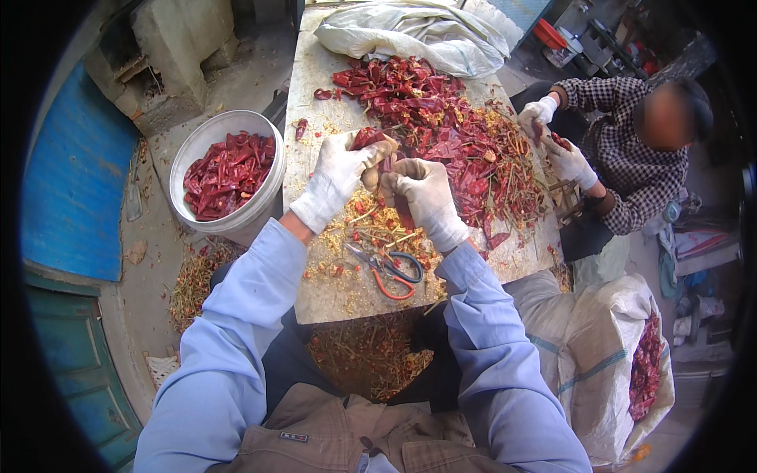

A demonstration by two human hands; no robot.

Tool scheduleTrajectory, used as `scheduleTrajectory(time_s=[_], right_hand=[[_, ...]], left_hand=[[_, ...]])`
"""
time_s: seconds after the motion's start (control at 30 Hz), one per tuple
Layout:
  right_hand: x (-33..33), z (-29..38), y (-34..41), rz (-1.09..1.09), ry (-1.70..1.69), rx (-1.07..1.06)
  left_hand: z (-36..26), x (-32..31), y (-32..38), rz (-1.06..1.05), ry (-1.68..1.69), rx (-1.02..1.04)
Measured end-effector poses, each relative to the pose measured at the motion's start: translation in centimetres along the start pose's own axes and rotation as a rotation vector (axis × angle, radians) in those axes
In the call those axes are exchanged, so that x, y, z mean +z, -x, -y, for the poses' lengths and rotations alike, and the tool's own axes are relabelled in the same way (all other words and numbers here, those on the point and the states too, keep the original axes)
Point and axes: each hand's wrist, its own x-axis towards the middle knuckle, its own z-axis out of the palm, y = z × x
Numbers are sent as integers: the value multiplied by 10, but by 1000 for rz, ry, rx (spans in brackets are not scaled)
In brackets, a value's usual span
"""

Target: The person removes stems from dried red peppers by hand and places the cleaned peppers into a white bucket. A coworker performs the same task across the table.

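My left hand [340, 174], in a white work glove with soiled fingertips, grips dried red chili peppers [368, 139] above the table. Close beside it, my right hand [429, 195], gloved alike, pinches a dark red chili piece between thumb and fingers. Part of what the fingers hold is hidden. Below the hands, scissors [390, 273] with one orange and one black handle lie among yellow seeds [337, 236] and stems. A large heap of dried red chilies [432, 118] spreads beyond my hands, with stems piled at its right side.
A white bucket [177, 177] of red chilies [230, 177] stands left of the table [325, 307]. A woven sack [414, 35] lies at the far end. At the right, another person [621, 142] in white gloves holds chilies, near an open sack [591, 343] of chilies.
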Motion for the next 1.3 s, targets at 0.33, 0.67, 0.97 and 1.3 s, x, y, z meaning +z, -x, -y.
scheduleTrajectory(time_s=[0.33, 0.67, 0.97, 1.3], right_hand=[[8, -4, 8, 101, 159, -86], [-7, -19, -11, -257, -473, -269], [-1, -25, -11, -235, -659, -251], [-42, 0, -9, -149, 103, -105]], left_hand=[[-1, -14, -9, -98, 434, -392], [-23, -7, 17, 54, 108, -131], [-19, 14, 22, 151, -194, -252], [-22, -119, 3, -335, -1135, 175]])
